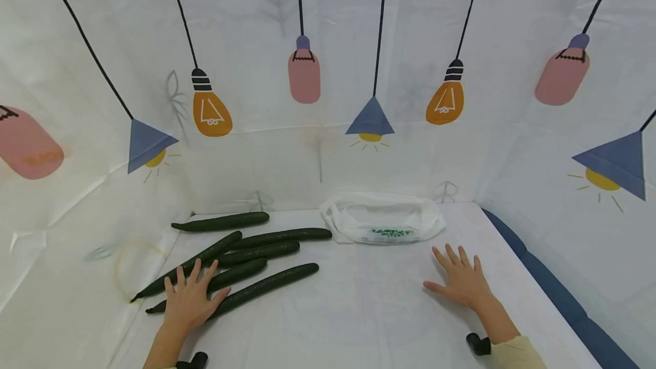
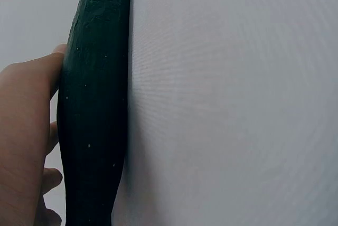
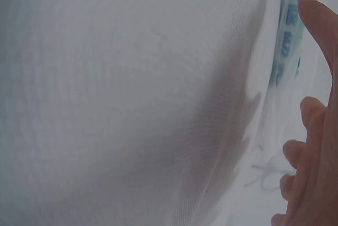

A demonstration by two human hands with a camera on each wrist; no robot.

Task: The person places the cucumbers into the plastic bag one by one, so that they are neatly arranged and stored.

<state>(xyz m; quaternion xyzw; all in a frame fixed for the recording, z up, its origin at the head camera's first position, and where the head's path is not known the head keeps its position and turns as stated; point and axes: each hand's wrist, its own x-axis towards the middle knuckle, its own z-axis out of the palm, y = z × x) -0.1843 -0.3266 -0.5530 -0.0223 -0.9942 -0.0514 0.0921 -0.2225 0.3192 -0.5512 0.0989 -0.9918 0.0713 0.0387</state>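
Several long dark green cucumbers (image 1: 271, 286) lie on the left half of the white table, most of them slanting and close together. With fingers spread, my left hand (image 1: 191, 299) is over the lower ends of the nearer ones. The left wrist view shows one cucumber (image 2: 95, 99) large beside the thumb; whether the hand touches it I cannot tell. My right hand (image 1: 463, 283) is spread over the table on the right, fingers apart and holding nothing. Beyond it lies a white plastic bag (image 1: 384, 218) with green print, also seen past the fingers in the right wrist view.
White sheeting (image 1: 328, 164) printed with hanging lamps and bulbs rises behind and on both sides of the table (image 1: 379, 312). A dark blue padded edge (image 1: 543, 283) runs along the table's right side. Black straps or mounts sit at both wrists.
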